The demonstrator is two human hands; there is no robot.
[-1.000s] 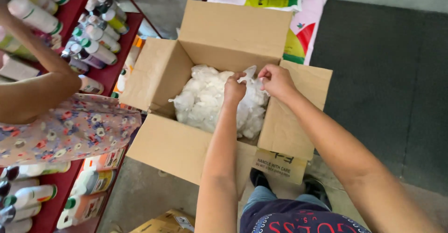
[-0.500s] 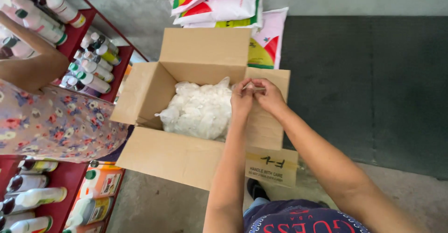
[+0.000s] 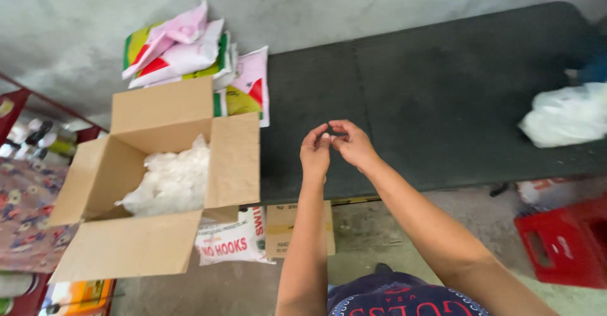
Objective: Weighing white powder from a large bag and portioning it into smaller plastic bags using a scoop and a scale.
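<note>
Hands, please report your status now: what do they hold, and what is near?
Left hand and right hand fingertips together over the dark table; anything pinched too small to tell. Open cardboard box of white bags to the left. Nothing between.

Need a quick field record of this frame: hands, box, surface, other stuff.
left hand: fingertips pinched together, touching right hand; anything held too small to tell
right hand: fingertips meeting the left's, above dark mat
open brown cardboard box: flaps up, holds white plastic bags
dark mat: white bag bundle at right edge
red plastic crate: lower right, on floor
</note>
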